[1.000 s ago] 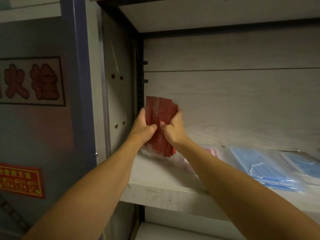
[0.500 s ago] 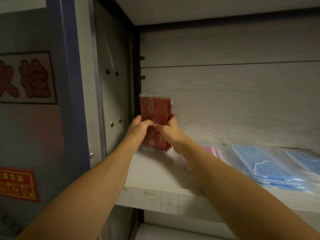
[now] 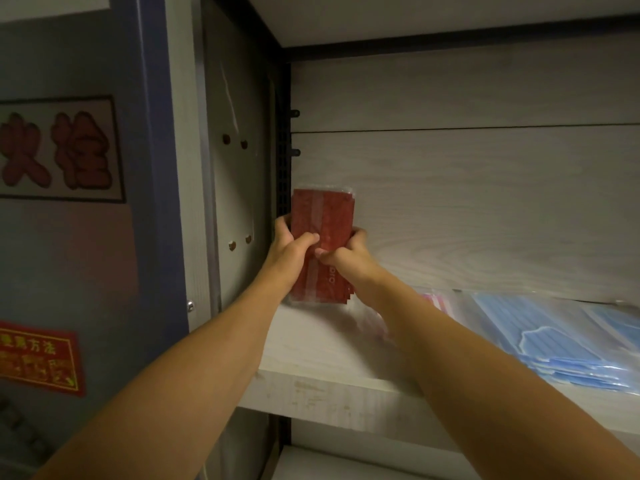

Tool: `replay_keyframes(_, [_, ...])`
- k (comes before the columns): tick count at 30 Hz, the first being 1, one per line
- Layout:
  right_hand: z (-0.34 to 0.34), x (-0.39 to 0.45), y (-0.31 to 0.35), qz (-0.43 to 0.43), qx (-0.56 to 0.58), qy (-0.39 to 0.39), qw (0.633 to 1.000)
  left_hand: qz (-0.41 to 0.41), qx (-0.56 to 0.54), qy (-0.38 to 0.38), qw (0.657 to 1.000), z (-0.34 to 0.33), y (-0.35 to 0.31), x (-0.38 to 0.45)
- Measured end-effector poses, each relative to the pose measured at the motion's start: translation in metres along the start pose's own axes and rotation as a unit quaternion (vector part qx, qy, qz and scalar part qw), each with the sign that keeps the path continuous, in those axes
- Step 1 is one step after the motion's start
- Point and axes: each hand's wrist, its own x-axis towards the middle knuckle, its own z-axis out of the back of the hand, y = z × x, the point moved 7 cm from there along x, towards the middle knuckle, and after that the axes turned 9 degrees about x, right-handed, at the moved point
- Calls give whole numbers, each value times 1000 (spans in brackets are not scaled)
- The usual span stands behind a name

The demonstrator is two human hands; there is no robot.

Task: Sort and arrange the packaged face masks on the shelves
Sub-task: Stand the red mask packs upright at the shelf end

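Standing upright in the middle of the frame, a stack of red packaged masks (image 3: 322,237) is held on end against the back left corner of the shelf (image 3: 311,355), its lower edge resting on the pale wood-grain board. The left hand (image 3: 289,249) grips the stack's left edge, thumb laid across the front and fingers (image 3: 281,223) curled behind. The right hand (image 3: 346,256) grips the right edge the same way, thumb on the front near white lettering, fingers wrapped round the side. Both thumbs nearly meet at the stack's middle.

To the right of centre, partly hidden by the right forearm, pink packaged masks (image 3: 433,301) lie flat on the shelf. Further right, blue packaged masks (image 3: 540,337) lie flat in clear wrappers, reaching toward the right edge of the frame.

At the left of the frame a grey wall carries a white sign with red characters (image 3: 57,148) above and a red label with yellow print (image 3: 38,358) below. A blue upright post (image 3: 152,168) separates the wall from the cabinet's grey side panel (image 3: 235,168).
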Motion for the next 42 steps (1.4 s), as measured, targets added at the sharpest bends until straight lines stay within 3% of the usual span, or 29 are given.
replay_keyframes(7, [2,-1,-13,-59,18,27,998,42,-38,28,998,-7,8,1])
replay_keyframes(13, [3,-1,-2,-7,16,7,1000,3,-31,27,999,-7,-2,-1])
replay_keyframes(20, [4,0,-14,-58,0,19,998,34,-53,24,998,-5,6,0])
replay_keyframes(24, [6,3,-15,-38,-35,5,999,33,-16,43,998,-11,5,-1])
replay_keyframes(27, [5,2,-9,-14,-65,8,998,19,-11,35,999,-9,1,1])
replay_keyframes(32, [1,0,-17,-59,-49,54,996,21,-19,28,999,-9,6,3])
replay_keyframes(37, [8,-2,-19,-58,-78,26,995,29,-10,23,999,-11,8,4])
replay_keyframes(42, [6,-2,-20,-63,-110,53,991,41,-43,-18,998,-4,6,4])
